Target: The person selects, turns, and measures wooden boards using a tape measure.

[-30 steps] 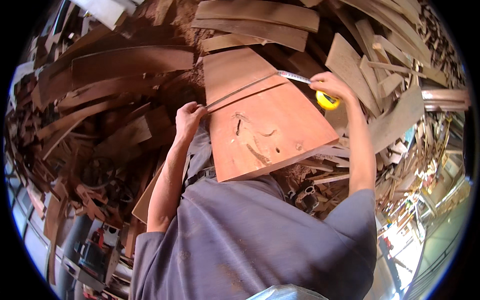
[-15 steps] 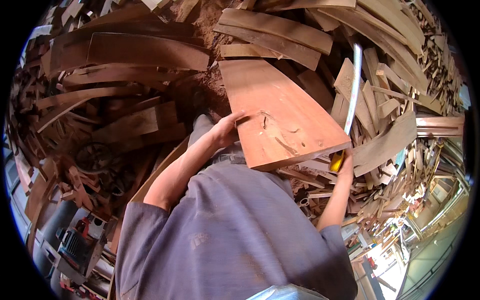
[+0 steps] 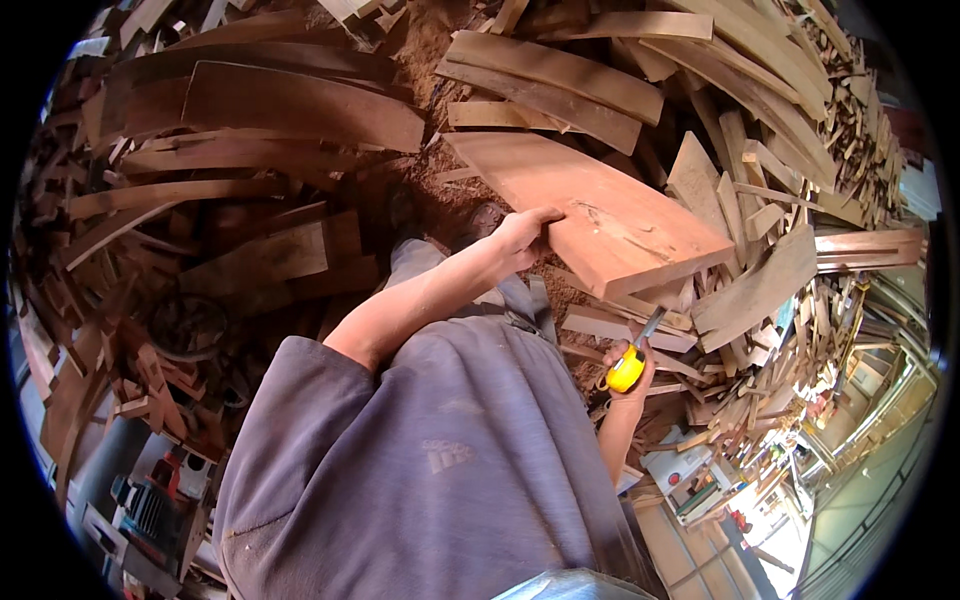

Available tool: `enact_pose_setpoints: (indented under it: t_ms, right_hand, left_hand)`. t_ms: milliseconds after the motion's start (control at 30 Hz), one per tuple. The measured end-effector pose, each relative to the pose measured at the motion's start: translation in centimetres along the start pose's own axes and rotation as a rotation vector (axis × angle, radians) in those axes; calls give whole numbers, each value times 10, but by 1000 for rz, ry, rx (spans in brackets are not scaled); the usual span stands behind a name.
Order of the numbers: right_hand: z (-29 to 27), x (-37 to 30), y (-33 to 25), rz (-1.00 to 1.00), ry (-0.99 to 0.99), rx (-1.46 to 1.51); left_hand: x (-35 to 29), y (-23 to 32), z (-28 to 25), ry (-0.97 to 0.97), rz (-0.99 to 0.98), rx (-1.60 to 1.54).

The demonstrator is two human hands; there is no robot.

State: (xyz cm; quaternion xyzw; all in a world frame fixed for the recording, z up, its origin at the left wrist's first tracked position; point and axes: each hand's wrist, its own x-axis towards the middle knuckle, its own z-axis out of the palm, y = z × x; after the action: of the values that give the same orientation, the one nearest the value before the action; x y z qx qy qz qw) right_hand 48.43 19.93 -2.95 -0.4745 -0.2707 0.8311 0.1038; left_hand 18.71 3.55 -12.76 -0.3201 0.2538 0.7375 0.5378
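Our left hand (image 3: 522, 237) grips the edge of a thick board (image 3: 600, 200) reaching out to its right; our right hand (image 3: 640, 380), below the board, holds a yellow tape measure (image 3: 625, 371). Gripped on one side, the board could twist and slip.

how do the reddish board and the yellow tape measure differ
The board is wide and flat; the tape measure is compact and rounded.
The board is reddish brown, while the tape measure's case is bright yellow.
The left hand grips the board's edge; the right hand holds the tape measure.
Both are handheld.
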Motion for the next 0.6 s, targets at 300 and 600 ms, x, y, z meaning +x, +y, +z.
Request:
enact_pose_setpoints:
  t_ms: [300,600]
  right_hand:
    - [44,-3,16,-19,-99,52]
    - [76,1,13,-42,-141,77]
  left_hand:
    - [21,8,5,23,-50,45]
    - [9,8,0,30,-117,55]
